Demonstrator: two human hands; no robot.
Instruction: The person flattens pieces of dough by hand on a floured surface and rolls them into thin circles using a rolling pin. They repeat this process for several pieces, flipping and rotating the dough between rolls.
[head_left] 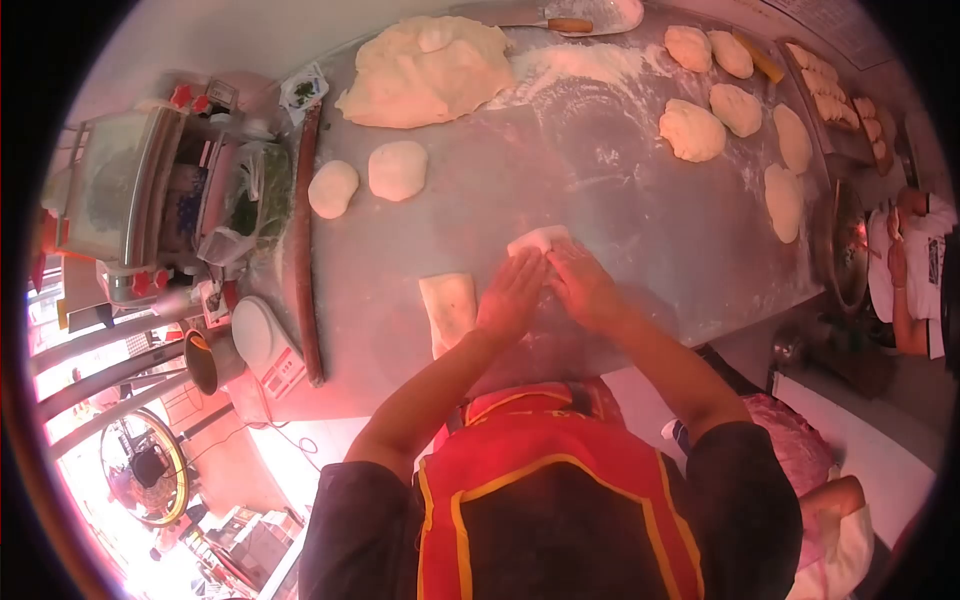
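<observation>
My left hand (513, 288) lies with fingers stretched forward on a small piece of dough (538, 240). Beside it, my right hand (585, 284) rests flat on the same piece, the fingertips of both hands nearly meeting. Much of that dough is hidden under the fingers; its pale far edge shows. A flat strip of dough (449, 310) lies just left of my left hand, partly behind the forearm. Two round dough pieces, one of them a smooth ball (397, 171), sit farther off to the left.
A large dough mass (425, 72) and scattered flour (590, 68) cover the back. Several dough pieces (692, 130) lie at right, near filled trays (823, 90). A long rolling pin (305, 250) and white scale (268, 345) line the left edge. Other people stand at right.
</observation>
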